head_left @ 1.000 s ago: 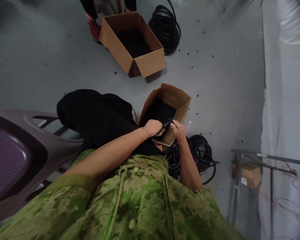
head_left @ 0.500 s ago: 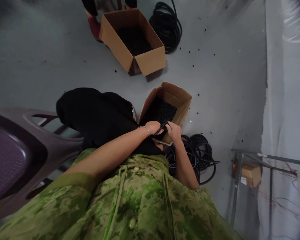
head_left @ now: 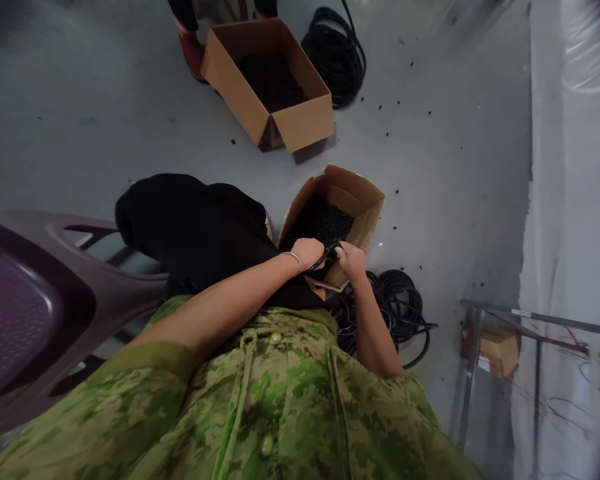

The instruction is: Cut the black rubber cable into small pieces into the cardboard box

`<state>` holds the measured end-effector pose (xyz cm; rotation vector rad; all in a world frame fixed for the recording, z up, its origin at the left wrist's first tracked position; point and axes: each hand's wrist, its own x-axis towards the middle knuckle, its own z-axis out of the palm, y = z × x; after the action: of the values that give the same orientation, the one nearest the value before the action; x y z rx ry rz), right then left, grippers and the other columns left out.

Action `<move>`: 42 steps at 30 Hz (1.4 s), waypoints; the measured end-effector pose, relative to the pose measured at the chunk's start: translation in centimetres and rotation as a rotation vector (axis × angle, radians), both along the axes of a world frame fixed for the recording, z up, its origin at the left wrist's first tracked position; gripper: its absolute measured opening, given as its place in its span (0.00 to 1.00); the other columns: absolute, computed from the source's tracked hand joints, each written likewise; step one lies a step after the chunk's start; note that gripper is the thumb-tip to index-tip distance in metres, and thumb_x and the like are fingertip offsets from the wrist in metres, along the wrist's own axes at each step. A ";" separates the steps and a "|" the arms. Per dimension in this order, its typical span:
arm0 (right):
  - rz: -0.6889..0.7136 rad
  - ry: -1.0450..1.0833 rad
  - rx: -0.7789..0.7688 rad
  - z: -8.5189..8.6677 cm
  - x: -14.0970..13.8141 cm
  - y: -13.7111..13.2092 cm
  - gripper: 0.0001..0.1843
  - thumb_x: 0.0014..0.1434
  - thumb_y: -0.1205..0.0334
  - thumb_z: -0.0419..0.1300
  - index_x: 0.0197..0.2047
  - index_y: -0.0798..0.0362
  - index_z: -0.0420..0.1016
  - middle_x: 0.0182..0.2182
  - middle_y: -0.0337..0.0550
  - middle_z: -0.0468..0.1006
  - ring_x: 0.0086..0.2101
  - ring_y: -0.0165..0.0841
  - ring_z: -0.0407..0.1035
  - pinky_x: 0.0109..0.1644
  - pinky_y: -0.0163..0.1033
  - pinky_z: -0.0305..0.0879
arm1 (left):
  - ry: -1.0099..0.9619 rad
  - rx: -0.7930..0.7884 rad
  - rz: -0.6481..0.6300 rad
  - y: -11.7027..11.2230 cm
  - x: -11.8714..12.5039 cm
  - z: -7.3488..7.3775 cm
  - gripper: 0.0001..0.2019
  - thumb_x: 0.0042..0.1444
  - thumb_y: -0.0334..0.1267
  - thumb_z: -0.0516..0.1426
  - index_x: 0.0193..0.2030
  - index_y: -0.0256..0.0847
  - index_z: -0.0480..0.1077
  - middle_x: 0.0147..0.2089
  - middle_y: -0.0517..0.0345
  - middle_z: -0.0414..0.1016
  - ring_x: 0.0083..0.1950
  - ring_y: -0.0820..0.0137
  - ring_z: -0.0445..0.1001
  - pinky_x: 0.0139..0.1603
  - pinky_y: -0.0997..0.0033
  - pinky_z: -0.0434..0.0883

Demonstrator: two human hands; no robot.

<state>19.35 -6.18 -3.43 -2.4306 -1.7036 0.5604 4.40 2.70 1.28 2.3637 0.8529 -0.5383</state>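
Over the near cardboard box point(head_left: 364, 230), my left hand point(head_left: 309, 253), with a bracelet at the wrist, is closed around a thin black hose point(head_left: 326, 255). The hose slants up to my right hand point(head_left: 351, 261), whose fingers are pinched at its upper end. Whether a small tool is also in the right fingers is hidden. Inside the box lies a heap of small black pieces point(head_left: 334, 223). Beside my right forearm, a coil of black hose point(head_left: 403, 300) rests on the floor.
A larger cardboard box point(head_left: 240, 87) with black pieces stands ahead, beside another hose coil point(head_left: 336, 60) and a person's red shoe point(head_left: 193, 57). Small black bits dot the floor. A plastic chair point(head_left: 25, 320) is at left, a metal frame point(head_left: 473, 373) at right.
My right hand has shifted slightly right, and the gap between the two hands is a little wider. The hose between them now looks more curved.
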 end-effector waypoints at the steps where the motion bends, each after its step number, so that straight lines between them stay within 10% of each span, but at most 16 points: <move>1: -0.024 0.000 0.000 -0.2 -0.1 -0.1 0.15 0.67 0.58 0.51 0.45 0.50 0.79 0.40 0.46 0.83 0.41 0.37 0.74 0.44 0.35 0.63 | -0.003 0.000 0.004 0.0 0.0 -0.1 0.20 0.58 0.43 0.54 0.43 0.27 0.79 0.42 0.30 0.79 0.47 0.50 0.79 0.44 0.63 0.75; 8: -0.191 0.025 0.086 -1.0 -0.8 0.2 0.17 0.67 0.57 0.50 0.49 0.50 0.78 0.37 0.46 0.82 0.38 0.36 0.74 0.42 0.34 0.63 | -0.013 0.024 0.076 -0.1 0.1 0.1 0.20 0.58 0.44 0.54 0.43 0.28 0.79 0.42 0.32 0.80 0.47 0.52 0.80 0.45 0.64 0.75; 15: 0.092 0.075 0.007 0.5 -0.6 0.5 0.14 0.67 0.59 0.52 0.47 0.50 0.79 0.43 0.47 0.82 0.43 0.38 0.74 0.47 0.36 0.64 | 0.065 -0.083 0.058 0.2 -0.1 -0.3 0.24 0.61 0.48 0.51 0.48 0.29 0.78 0.47 0.34 0.79 0.51 0.53 0.78 0.46 0.68 0.74; 27: 0.082 0.058 -0.040 0.9 -2.1 0.8 0.14 0.66 0.61 0.52 0.46 0.48 0.79 0.44 0.46 0.82 0.43 0.37 0.74 0.44 0.36 0.64 | 0.000 0.020 0.096 0.7 0.1 -0.7 0.19 0.57 0.43 0.55 0.44 0.30 0.79 0.43 0.33 0.80 0.48 0.54 0.79 0.47 0.66 0.74; 42: -0.278 0.434 0.085 -1.2 1.3 -2.8 0.17 0.58 0.57 0.54 0.45 0.54 0.78 0.26 0.38 0.79 0.28 0.32 0.72 0.38 0.36 0.68 | 0.006 -0.175 -0.013 0.9 0.0 -1.2 0.22 0.60 0.45 0.50 0.48 0.32 0.78 0.49 0.38 0.79 0.51 0.56 0.78 0.47 0.71 0.73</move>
<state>20.63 -9.03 -4.65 -2.2215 -1.1739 0.8739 4.43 3.57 0.07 2.2112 0.7616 -0.6004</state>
